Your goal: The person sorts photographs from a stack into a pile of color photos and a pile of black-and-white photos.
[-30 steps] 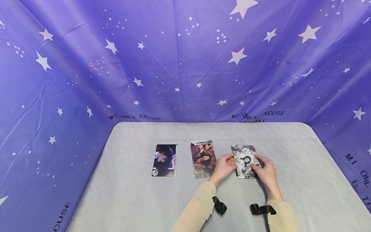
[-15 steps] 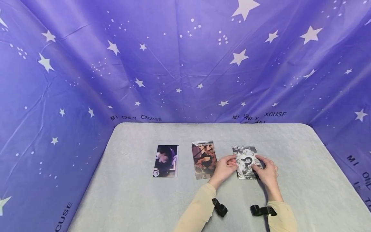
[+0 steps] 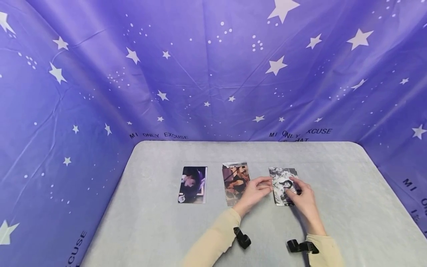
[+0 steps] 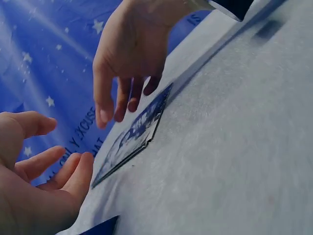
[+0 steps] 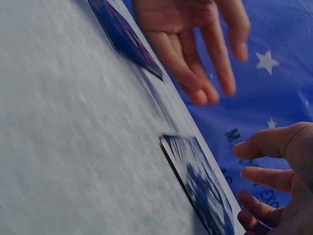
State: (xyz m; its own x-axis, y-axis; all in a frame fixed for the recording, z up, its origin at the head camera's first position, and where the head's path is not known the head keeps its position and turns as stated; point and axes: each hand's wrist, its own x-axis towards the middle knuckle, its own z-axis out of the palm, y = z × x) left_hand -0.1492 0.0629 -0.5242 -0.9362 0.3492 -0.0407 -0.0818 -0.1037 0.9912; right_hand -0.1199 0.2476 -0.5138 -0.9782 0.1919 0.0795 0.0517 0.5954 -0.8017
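Observation:
A black-and-white picture card [image 3: 281,191] lies flat on the grey table, rightmost in a row of three cards. In the left wrist view its edge [image 4: 129,137] looks doubled, like more than one layer. My left hand [image 3: 255,193] is just left of it, fingers loosely bent and apart from the card. My right hand [image 3: 301,194] hovers over its right side; the right wrist view shows the fingers off the card [image 5: 195,181]. Left of it is a brown-orange picture card [image 3: 235,181], its lower right partly behind my left hand.
A dark purple picture card [image 3: 192,185] lies at the row's left end. The grey cloth-covered table [image 3: 150,230] meets a purple star-print curtain [image 3: 200,66] at the back and sides. A black wrist camera [image 3: 242,238] sits on each sleeve.
My left hand has drawn back slightly to the left, off the black-and-white card. My right fingers have lifted off it. The cards stay in their places on the table.

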